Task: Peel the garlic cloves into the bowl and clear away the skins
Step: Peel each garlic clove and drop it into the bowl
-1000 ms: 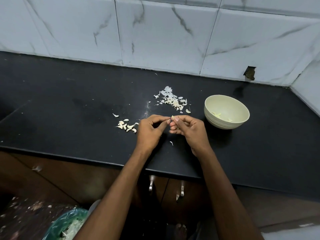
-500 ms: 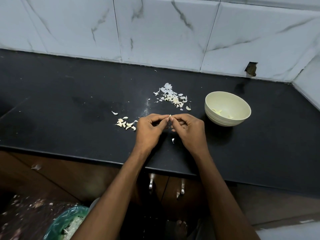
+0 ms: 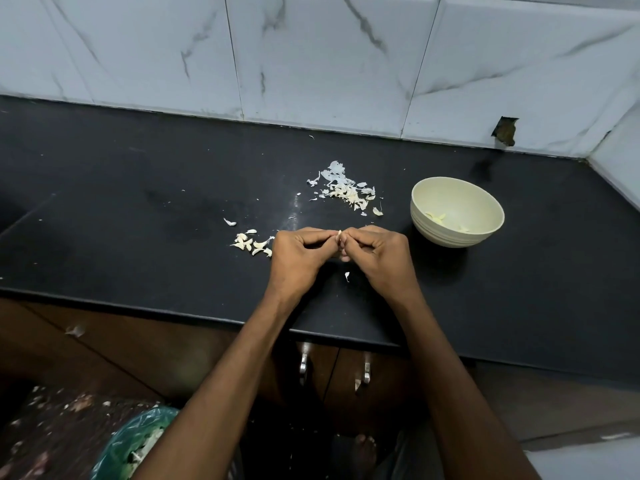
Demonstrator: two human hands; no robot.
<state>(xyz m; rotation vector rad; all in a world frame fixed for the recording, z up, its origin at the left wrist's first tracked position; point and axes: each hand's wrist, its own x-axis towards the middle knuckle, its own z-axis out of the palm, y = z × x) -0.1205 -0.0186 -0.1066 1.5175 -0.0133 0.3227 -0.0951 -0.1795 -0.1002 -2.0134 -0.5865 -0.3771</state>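
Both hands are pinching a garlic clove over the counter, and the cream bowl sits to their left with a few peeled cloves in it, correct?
Not quite: the head view shows the bowl to the right of the hands. The left hand and right hand do pinch the garlic clove.

Cool, even light falls from overhead, brightest on the marble wall tiles at twelve o'clock. The black worktop stays matte with a faint sheen near centre. The bowl casts a soft shadow toward six o'clock. The floor at seven o'clock is dim. Wide-angle bending curves the edges, and the centre is sharp.
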